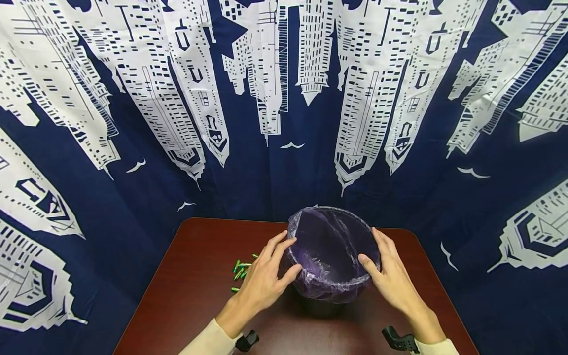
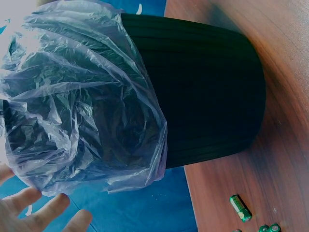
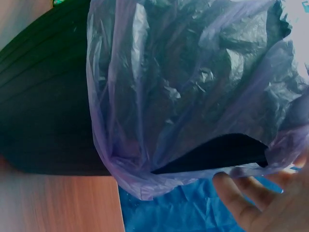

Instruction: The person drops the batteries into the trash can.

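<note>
A dark trash can stands upright on the table, lined with a translucent purple trash bag. The bag's edge is folded over the rim and hangs loosely down the outside. At the rim's left side is my left hand, fingers spread and lightly bent, fingertips by the bag. My right hand is at the right side, its thumb over the rim and its fairly straight fingers along the outside. In the right wrist view, a dark patch of can wall shows beside the bag's edge, near the fingertips.
Several green batteries lie on the reddish-brown table left of the can, partly behind my left hand. A navy curtain with white buildings hangs behind the table and along its sides.
</note>
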`<state>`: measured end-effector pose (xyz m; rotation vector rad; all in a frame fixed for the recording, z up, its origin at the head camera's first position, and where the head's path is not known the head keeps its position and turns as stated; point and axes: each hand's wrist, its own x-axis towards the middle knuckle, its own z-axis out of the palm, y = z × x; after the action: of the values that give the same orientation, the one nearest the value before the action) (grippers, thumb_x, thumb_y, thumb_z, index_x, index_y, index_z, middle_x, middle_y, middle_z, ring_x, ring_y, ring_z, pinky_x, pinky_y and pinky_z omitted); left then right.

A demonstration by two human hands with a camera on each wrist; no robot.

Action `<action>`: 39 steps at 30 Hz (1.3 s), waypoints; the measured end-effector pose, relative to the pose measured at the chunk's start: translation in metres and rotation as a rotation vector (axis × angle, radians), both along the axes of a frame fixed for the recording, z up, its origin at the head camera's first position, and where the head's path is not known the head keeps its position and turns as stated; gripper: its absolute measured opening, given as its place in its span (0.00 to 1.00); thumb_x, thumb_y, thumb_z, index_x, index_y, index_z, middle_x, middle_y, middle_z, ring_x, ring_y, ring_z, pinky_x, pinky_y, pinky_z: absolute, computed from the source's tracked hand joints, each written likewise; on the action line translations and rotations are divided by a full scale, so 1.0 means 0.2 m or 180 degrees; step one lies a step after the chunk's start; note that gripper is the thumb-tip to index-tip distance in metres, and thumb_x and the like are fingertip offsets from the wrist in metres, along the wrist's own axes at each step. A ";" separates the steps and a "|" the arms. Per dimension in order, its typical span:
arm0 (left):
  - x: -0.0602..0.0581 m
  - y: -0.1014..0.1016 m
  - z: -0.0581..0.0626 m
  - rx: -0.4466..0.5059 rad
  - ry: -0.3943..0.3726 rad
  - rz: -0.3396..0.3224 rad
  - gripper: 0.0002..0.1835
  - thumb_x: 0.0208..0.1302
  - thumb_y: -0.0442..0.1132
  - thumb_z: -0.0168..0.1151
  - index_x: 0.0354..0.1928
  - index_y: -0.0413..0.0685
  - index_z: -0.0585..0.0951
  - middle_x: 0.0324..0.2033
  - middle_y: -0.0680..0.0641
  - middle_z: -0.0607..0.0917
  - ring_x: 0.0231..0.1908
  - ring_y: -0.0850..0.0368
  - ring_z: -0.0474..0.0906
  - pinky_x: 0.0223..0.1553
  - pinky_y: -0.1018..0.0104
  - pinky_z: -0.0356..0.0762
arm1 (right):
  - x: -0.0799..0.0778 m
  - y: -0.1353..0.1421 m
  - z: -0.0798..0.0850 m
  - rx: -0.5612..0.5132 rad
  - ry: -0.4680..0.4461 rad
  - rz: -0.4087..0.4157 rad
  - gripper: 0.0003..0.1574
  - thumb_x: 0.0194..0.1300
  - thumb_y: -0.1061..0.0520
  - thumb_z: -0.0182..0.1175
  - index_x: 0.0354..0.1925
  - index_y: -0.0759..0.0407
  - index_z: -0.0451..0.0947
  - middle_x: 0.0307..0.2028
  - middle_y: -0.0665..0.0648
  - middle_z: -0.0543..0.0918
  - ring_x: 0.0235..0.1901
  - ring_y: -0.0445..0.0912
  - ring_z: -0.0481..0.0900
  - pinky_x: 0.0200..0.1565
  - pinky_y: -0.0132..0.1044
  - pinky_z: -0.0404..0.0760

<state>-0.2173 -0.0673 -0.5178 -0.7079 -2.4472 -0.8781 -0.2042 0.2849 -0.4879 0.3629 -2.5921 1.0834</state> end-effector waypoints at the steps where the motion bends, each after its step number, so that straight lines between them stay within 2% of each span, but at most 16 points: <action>1: 0.00 0.00 0.00 -0.0004 -0.0008 0.0002 0.36 0.84 0.64 0.63 0.87 0.66 0.73 0.86 0.46 0.75 0.77 0.44 0.84 0.67 0.42 0.93 | 0.00 0.00 0.00 0.0008 -0.0021 0.0033 0.57 0.85 0.46 0.68 0.95 0.59 0.51 0.91 0.72 0.58 0.87 0.75 0.62 0.79 0.84 0.65; 6: 0.00 0.00 0.00 -0.0003 -0.0040 -0.0010 0.37 0.84 0.64 0.64 0.87 0.62 0.74 0.86 0.46 0.74 0.77 0.43 0.84 0.67 0.41 0.93 | 0.00 0.03 0.03 0.0142 -0.0084 0.0180 0.68 0.77 0.43 0.75 0.96 0.57 0.48 0.93 0.69 0.54 0.89 0.75 0.58 0.79 0.87 0.65; 11: 0.00 0.00 0.00 -0.0005 -0.0068 -0.0011 0.36 0.84 0.64 0.64 0.87 0.65 0.74 0.87 0.47 0.74 0.78 0.43 0.84 0.67 0.41 0.92 | -0.02 0.04 0.04 0.0312 -0.0143 0.0300 0.80 0.68 0.39 0.82 0.97 0.55 0.44 0.94 0.69 0.51 0.89 0.77 0.58 0.78 0.86 0.67; 15: 0.00 -0.01 0.00 -0.0008 -0.0070 -0.0036 0.36 0.85 0.64 0.64 0.88 0.67 0.72 0.87 0.47 0.73 0.79 0.43 0.83 0.70 0.40 0.91 | -0.02 0.05 0.02 0.0334 -0.0105 0.0346 0.84 0.64 0.36 0.85 0.97 0.55 0.43 0.94 0.69 0.52 0.89 0.77 0.59 0.77 0.86 0.67; 19: 0.00 -0.01 0.00 0.0022 -0.0064 -0.0066 0.37 0.85 0.64 0.64 0.88 0.67 0.72 0.87 0.47 0.73 0.79 0.42 0.82 0.71 0.39 0.90 | -0.02 0.06 0.00 0.0303 -0.0035 0.0367 0.85 0.62 0.35 0.85 0.97 0.55 0.44 0.94 0.69 0.53 0.89 0.77 0.59 0.77 0.87 0.67; 25: -0.01 -0.02 0.01 0.0072 -0.0068 -0.0126 0.37 0.84 0.62 0.65 0.88 0.62 0.74 0.87 0.45 0.73 0.79 0.40 0.83 0.71 0.38 0.90 | -0.03 0.05 0.01 0.0257 -0.0038 0.0371 0.86 0.60 0.39 0.86 0.97 0.55 0.45 0.93 0.70 0.54 0.88 0.78 0.58 0.76 0.89 0.66; 34: -0.01 -0.05 0.02 0.0011 -0.0203 -0.0193 0.38 0.85 0.63 0.64 0.89 0.64 0.71 0.90 0.48 0.69 0.82 0.42 0.80 0.73 0.37 0.88 | -0.03 0.05 0.01 0.0237 -0.0112 0.0354 0.84 0.61 0.41 0.85 0.97 0.56 0.44 0.93 0.71 0.52 0.88 0.79 0.58 0.76 0.90 0.65; 39: -0.01 -0.07 0.03 0.0055 -0.0184 -0.0235 0.38 0.86 0.61 0.64 0.90 0.65 0.70 0.89 0.46 0.70 0.81 0.41 0.81 0.71 0.38 0.90 | -0.03 0.05 0.01 0.0285 -0.0108 0.0358 0.83 0.63 0.41 0.84 0.97 0.56 0.43 0.94 0.70 0.51 0.89 0.78 0.57 0.77 0.89 0.66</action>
<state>-0.2190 -0.0811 -0.5110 -0.7813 -2.4746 -0.9594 -0.2106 0.2945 -0.4852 0.5215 -2.6845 1.0199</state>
